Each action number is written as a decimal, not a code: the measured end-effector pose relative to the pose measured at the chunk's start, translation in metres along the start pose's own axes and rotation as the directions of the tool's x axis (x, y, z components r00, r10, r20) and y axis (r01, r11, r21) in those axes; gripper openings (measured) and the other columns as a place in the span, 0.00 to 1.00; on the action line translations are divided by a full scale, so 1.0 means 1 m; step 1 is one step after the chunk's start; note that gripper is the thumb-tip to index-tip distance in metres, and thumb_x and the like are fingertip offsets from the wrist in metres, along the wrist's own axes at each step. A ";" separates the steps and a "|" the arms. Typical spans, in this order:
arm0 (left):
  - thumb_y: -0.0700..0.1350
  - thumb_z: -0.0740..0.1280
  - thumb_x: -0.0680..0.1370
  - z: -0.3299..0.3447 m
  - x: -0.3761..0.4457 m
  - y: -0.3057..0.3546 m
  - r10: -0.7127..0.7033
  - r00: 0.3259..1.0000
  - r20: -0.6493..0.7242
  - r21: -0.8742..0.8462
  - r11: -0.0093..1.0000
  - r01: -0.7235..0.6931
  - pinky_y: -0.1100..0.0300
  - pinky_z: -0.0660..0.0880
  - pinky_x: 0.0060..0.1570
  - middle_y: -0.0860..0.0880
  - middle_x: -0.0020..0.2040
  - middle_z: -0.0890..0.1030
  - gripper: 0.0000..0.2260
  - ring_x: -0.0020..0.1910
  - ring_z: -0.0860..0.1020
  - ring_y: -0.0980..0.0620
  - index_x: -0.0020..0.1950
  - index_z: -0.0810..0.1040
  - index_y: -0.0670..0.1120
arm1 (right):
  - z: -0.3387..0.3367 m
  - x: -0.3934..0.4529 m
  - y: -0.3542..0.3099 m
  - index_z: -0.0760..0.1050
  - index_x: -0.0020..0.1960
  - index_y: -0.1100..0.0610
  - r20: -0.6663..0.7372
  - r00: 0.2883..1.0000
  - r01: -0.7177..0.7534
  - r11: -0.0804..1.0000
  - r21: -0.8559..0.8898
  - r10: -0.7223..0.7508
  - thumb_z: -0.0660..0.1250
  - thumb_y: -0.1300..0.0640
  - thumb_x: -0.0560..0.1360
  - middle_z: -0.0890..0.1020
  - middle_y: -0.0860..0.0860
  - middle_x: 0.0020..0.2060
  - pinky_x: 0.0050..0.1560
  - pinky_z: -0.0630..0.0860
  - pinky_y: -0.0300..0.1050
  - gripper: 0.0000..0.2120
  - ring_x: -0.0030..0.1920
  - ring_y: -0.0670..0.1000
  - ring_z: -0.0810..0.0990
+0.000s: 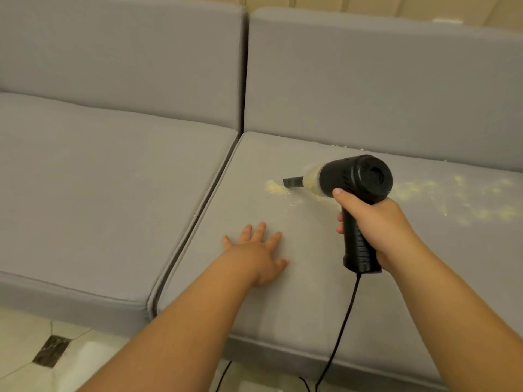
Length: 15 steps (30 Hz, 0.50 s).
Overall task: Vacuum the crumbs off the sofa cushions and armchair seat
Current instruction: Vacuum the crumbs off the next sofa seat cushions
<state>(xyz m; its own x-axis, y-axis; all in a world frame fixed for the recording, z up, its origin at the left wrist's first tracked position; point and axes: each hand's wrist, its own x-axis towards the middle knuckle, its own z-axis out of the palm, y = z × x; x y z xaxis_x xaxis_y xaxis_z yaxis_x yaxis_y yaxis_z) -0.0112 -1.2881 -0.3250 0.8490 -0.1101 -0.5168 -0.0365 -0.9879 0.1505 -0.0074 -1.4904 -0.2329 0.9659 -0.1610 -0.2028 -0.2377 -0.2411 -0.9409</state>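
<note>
My right hand (376, 224) grips the handle of a black handheld vacuum (356, 179). Its flat black nozzle (293, 182) points left, right beside a small pile of yellow crumbs (275, 188) on the right grey seat cushion (254, 292). The clear dust cup behind the nozzle holds yellow crumbs. More crumbs (458, 196) lie scattered to the right of the vacuum, and a few sit along the seam below the back cushion. My left hand (259, 251) rests flat on the same cushion, fingers spread, in front of the nozzle.
The left seat cushion (99, 188) adjoins across a dark gap (198, 222). Grey back cushions (382, 89) rise behind. The vacuum's black cord (343, 323) hangs over the cushion's front edge to the pale tiled floor (28, 349).
</note>
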 end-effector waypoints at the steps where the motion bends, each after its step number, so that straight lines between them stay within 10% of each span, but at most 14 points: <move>1: 0.67 0.50 0.84 0.000 -0.002 0.002 -0.011 1.000 -0.001 0.003 1.000 0.011 0.29 0.42 0.77 0.53 0.84 0.34 0.32 0.83 0.36 0.46 0.84 0.40 0.63 | 0.000 -0.001 0.003 0.81 0.52 0.53 0.016 1.000 0.012 1.000 -0.014 -0.012 0.75 0.46 0.77 0.87 0.58 0.46 0.42 0.82 0.47 0.11 0.41 0.54 0.87; 15: 0.68 0.51 0.83 0.021 -0.018 -0.019 -0.065 0.998 0.006 0.066 0.996 0.064 0.31 0.46 0.77 0.53 0.84 0.35 0.31 0.84 0.39 0.46 0.83 0.41 0.65 | -0.008 0.010 0.017 0.83 0.49 0.53 0.094 0.991 0.098 0.994 -0.052 -0.093 0.76 0.46 0.76 0.88 0.57 0.43 0.40 0.81 0.45 0.11 0.35 0.49 0.87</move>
<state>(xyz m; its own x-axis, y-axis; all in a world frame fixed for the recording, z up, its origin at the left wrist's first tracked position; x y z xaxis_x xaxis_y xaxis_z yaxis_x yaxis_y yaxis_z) -0.0367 -1.2697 -0.3364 0.8464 -0.0465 -0.5305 -0.0164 -0.9980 0.0613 -0.0021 -1.5038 -0.2486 0.9892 -0.0472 -0.1388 -0.1466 -0.3055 -0.9408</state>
